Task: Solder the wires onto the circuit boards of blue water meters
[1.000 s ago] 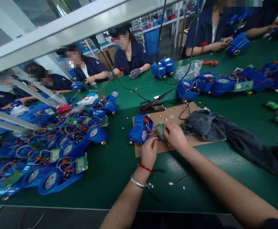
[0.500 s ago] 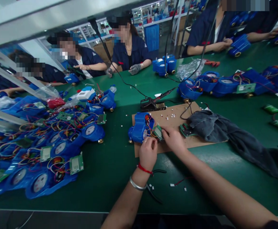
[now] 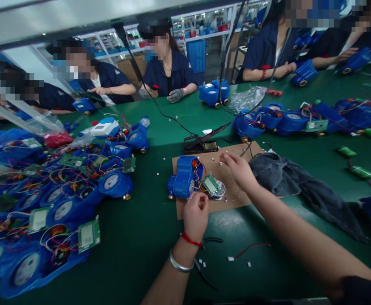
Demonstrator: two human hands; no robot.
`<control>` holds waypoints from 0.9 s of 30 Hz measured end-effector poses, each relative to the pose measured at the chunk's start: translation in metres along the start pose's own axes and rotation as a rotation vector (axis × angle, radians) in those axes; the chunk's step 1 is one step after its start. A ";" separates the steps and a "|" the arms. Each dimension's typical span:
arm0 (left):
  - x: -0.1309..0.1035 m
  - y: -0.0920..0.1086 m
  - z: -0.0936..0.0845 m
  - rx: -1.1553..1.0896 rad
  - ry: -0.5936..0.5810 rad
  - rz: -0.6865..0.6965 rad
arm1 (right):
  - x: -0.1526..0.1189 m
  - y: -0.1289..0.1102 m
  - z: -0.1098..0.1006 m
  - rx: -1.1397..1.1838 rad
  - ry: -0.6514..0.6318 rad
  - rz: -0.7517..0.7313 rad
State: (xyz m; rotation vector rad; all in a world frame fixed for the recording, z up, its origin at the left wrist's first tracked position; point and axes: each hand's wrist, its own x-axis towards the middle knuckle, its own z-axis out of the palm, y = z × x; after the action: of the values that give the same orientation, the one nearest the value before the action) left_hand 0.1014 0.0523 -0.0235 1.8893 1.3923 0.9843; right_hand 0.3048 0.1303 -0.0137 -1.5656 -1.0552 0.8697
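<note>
A blue water meter lies on a brown cardboard sheet, with coloured wires running to a small green circuit board with a display. Part of that board rests over a round, silver-rimmed piece. My left hand is closed in a pinch at the meter's near side, just below the wires; what its fingertips hold is hidden. Clear of the board, my right hand hovers over the cardboard's right half. Its fingers are extended and slightly bent, close to small white bits, with nothing visible in them.
Many wired blue meters crowd the left side. A soldering iron in its stand sits behind the cardboard, and a grey cloth lies at right. Cutters with dark handles lie in front. Several co-workers sit opposite.
My right hand has let go of the circuit board and moved up and right, uncovering the round piece. My left hand remains pinched beside the meter. The view has shifted slightly.
</note>
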 end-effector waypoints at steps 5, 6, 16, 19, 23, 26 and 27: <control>0.000 0.001 0.001 -0.005 -0.006 -0.017 | 0.083 -0.018 0.022 0.208 -0.069 0.155; -0.001 0.001 0.001 -0.005 -0.008 -0.020 | 0.096 -0.020 0.027 0.236 -0.082 0.183; -0.001 0.001 0.000 -0.037 -0.019 -0.008 | 0.091 -0.033 0.026 0.378 0.075 0.117; -0.001 0.001 0.000 -0.023 -0.021 -0.003 | 0.041 -0.038 0.007 0.357 0.164 -0.108; -0.001 0.001 0.000 -0.012 -0.021 0.004 | -0.036 -0.032 -0.018 0.301 0.227 -0.315; -0.001 0.002 0.000 -0.010 -0.019 0.004 | -0.080 -0.015 -0.033 0.237 0.273 -0.289; -0.001 0.002 0.000 -0.010 -0.017 0.004 | -0.091 -0.008 -0.037 0.214 0.277 -0.277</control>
State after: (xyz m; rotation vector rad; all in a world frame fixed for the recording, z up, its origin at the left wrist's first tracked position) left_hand 0.1020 0.0510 -0.0218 1.8891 1.3723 0.9736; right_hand 0.3049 0.0337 0.0047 -1.2807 -0.9184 0.5390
